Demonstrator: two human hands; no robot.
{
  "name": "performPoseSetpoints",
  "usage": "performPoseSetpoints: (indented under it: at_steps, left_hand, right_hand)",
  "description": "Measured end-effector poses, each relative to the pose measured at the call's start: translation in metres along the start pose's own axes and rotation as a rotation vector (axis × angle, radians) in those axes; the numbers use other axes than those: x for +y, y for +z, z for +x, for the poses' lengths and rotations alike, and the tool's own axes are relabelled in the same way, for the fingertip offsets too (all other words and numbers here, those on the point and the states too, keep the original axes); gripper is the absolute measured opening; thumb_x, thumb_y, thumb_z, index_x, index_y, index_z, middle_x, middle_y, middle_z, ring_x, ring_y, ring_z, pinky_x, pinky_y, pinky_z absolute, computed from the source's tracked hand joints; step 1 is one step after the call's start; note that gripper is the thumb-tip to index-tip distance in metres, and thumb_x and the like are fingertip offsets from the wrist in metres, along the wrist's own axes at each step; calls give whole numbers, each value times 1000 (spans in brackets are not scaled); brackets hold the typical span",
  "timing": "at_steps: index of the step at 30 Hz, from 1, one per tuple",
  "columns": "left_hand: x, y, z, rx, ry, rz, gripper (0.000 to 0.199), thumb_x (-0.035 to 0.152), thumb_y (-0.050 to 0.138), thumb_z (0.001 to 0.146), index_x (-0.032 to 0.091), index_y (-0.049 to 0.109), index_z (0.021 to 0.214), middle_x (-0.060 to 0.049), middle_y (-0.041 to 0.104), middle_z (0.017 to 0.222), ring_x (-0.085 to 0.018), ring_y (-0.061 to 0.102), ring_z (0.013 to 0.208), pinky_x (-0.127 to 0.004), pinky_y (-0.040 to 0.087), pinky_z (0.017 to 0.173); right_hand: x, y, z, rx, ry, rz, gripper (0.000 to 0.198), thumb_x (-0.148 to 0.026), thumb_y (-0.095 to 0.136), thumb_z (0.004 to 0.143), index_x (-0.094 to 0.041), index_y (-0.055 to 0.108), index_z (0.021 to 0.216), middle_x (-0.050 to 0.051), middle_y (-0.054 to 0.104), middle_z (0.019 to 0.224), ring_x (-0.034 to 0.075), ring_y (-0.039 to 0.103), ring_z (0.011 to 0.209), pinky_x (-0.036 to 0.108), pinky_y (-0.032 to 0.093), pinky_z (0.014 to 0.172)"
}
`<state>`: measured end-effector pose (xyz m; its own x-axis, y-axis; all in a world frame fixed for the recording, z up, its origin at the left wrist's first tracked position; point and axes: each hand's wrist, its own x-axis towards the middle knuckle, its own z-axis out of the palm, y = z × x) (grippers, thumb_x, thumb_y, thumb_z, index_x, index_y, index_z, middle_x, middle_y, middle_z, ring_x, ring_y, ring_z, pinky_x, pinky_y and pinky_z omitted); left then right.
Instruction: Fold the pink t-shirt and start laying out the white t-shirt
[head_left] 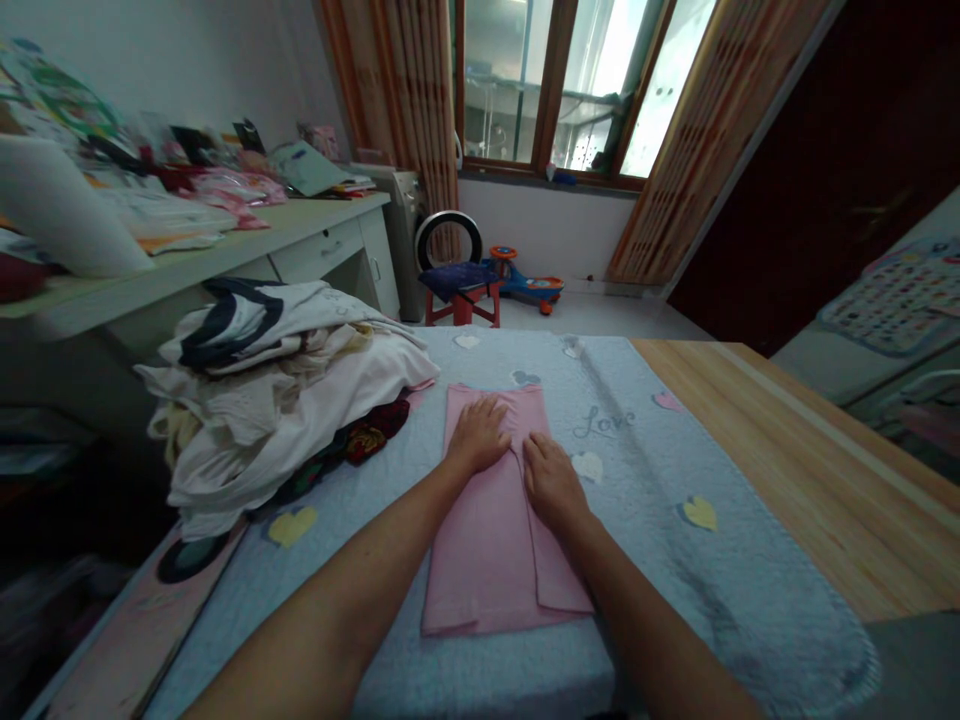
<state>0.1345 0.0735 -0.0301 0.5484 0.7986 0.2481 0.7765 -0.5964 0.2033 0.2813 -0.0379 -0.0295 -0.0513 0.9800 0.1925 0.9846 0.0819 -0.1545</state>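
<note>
A pink garment (487, 560) lies on the light blue bed cover in a long folded shape, its top edge pointing away from me. A flap along its right side is folded inward, with the flap's edge running down the front. My left hand (480, 436) rests flat on the upper part, fingers stretched forward. At the upper right edge, my right hand (551, 478) has its fingers curled down on the cloth and seems to grip it; the fingertips are partly hidden.
A heap of clothes (292, 400) is piled to the left on the bed cover (660, 560). Bare wooden boards (810, 450) run along the right. Beyond the bed stand a red stool (463, 308) and a ride-on toy (529, 283). A cluttered desk (315, 235) is at the left.
</note>
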Motion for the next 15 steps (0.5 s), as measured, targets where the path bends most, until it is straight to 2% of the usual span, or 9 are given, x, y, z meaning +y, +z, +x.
performPoseSetpoints:
  at_steps: [4,9,15]
  left_hand:
    - [8,-14,-6,83,131,-37,42,21,54,86,19,57,128,-10,48,147,-24,38,138,-43,25,119]
    - [20,-24,-30,-51,333,-132,32,18,47,93,23,64,120,-7,64,128,-19,55,123,-35,38,110]
    - [22,-18,-60,-105,334,-100,44,24,43,99,20,47,143,-8,50,148,-20,45,136,-37,32,116]
  right_hand:
    - [0,1,-1,75,-26,17,44,-18,42,93,-11,55,134,16,53,143,24,45,133,39,30,116]
    - [0,3,-2,90,-33,40,45,-20,41,94,-9,54,135,16,53,142,25,46,133,39,32,115]
    - [0,2,-3,60,-39,43,47,-18,39,94,-8,53,137,17,51,144,25,44,135,41,32,115]
